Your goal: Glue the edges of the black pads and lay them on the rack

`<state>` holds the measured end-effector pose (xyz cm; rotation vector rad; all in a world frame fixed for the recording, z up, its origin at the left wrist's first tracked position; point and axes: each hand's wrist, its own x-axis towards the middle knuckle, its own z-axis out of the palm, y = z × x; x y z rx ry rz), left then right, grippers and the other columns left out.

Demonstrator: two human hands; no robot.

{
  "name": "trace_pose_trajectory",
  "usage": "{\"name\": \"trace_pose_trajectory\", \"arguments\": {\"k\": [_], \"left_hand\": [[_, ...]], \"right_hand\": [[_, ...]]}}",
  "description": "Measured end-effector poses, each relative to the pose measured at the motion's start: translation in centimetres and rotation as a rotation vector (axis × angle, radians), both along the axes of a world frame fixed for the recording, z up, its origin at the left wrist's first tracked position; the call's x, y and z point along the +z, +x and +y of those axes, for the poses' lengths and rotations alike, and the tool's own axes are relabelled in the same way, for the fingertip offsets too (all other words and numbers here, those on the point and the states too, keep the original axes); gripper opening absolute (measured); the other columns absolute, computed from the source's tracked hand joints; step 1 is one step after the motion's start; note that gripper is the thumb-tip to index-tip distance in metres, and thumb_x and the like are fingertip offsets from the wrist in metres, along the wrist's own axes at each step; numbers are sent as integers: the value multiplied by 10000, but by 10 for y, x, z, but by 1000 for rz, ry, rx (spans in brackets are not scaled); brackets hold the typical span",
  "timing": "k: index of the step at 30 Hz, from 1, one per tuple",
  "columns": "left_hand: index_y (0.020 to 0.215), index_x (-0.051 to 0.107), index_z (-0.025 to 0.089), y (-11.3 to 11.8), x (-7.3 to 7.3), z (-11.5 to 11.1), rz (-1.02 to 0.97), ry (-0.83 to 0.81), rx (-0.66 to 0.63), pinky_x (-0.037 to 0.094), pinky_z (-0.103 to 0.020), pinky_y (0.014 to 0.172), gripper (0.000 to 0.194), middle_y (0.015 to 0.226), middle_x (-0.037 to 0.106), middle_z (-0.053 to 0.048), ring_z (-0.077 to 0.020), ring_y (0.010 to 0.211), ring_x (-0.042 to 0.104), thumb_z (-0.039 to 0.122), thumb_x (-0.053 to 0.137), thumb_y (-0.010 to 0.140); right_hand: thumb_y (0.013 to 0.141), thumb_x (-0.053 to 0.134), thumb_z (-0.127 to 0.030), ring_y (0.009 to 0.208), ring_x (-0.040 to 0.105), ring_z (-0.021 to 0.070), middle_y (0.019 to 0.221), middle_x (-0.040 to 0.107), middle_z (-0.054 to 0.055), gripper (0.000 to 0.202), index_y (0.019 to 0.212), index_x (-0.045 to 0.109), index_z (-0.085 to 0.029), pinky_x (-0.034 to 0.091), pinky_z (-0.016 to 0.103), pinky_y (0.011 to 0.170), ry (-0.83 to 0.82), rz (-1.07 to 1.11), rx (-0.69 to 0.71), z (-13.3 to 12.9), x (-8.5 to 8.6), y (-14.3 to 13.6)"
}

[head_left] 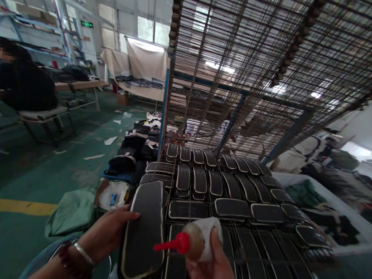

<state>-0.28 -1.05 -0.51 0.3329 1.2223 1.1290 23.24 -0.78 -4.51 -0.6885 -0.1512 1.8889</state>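
Landmark for all positions is the held panel (144, 234), a dark, rounded piece with a pale line along its border, found face up and slightly slanted. The left hand (105, 234) is closed on its left edge, a digit lying just over the border and the other fingers largely hidden; whether they reach underneath cannot be told. This edge hold appears chosen to steady the piece while leaving most of its face uncovered. The right hand (211, 271), to the right of the held panel, is wrapped around a bottle (209, 238), thumb along the far side, with no slack apparent in the grip. The bottle is tipped over, seemingly to aim its red nozzle (172, 244) leftward; the tip appears over the right part of the held panel's face, but contact cannot be confirmed. The panel therefore lies between the two hands, gripped at one side only. Rows of similar panels (188, 211) lie beyond and to the right of it, spread on wire mesh, presumably to keep their faces apart. Raised wire racks (227, 35) stand above and beyond it, inclined, perhaps for access to the level below.
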Motion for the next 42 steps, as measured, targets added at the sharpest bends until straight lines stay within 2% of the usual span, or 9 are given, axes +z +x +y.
{"name": "trace_pose_trajectory", "arguments": {"k": [4,8,14,19,26,30,35,39,42], "left_hand": [[1101,582,133,12,-5,-9,-87,43,-150,589,-371,707,368,824,787,-76,-258,767,752,61,614,742],[1172,579,131,26,-4,-13,-170,69,-252,566,-378,755,512,885,785,-92,-274,869,739,9,565,674],[1133,628,133,30,-3,-9,-185,103,-281,554,-377,744,518,933,776,-106,-278,870,729,20,559,632],[1207,597,162,20,-2,-5,-132,90,-290,557,-361,695,597,925,773,-89,-265,830,733,23,551,628],[1145,647,161,19,-4,-7,-181,132,-327,560,-364,720,535,932,773,-89,-266,854,730,26,561,634],[1082,674,155,18,-10,-3,-178,133,-313,562,-351,710,480,945,772,-95,-266,861,730,36,585,626],[1073,669,171,12,-21,7,-136,110,-295,566,-364,721,489,976,771,-96,-277,872,730,52,626,601],[1050,667,206,-2,-47,17,-35,84,-257,560,-383,792,485,986,770,-66,-280,912,721,109,664,575],[1066,649,223,-16,-73,28,132,65,-282,555,-384,813,464,962,768,-48,-271,919,719,179,652,605]], "right_hand": [[784,826,-372,907,695,213,994,750,29,268,990,721,-237,586,312,750,210,-221,-226,35,16,5],[752,849,-368,851,664,191,948,725,18,332,1005,691,-221,549,277,730,413,-436,-302,56,20,1],[701,879,-383,860,638,202,959,707,24,427,1046,686,-221,521,292,749,444,-482,-290,52,6,-3],[689,880,-394,917,649,294,1002,715,104,496,1094,679,-191,525,393,774,403,-507,-69,46,7,18],[809,801,-351,1053,619,275,1142,688,87,437,1184,595,-260,486,398,900,711,-591,-262,53,12,32],[756,853,-348,962,654,274,1090,704,112,513,1186,613,-205,534,374,809,522,-467,-174,39,0,26],[670,910,-221,758,685,251,866,725,122,421,990,661,-108,540,285,555,-151,-94,-12,35,-6,26],[917,644,-224,757,682,254,976,707,134,177,1078,633,-148,411,213,387,-300,173,-245,42,-9,62],[1001,487,-233,953,659,294,1085,676,135,219,1165,617,-169,438,206,414,-326,217,-458,42,-20,106]]}}
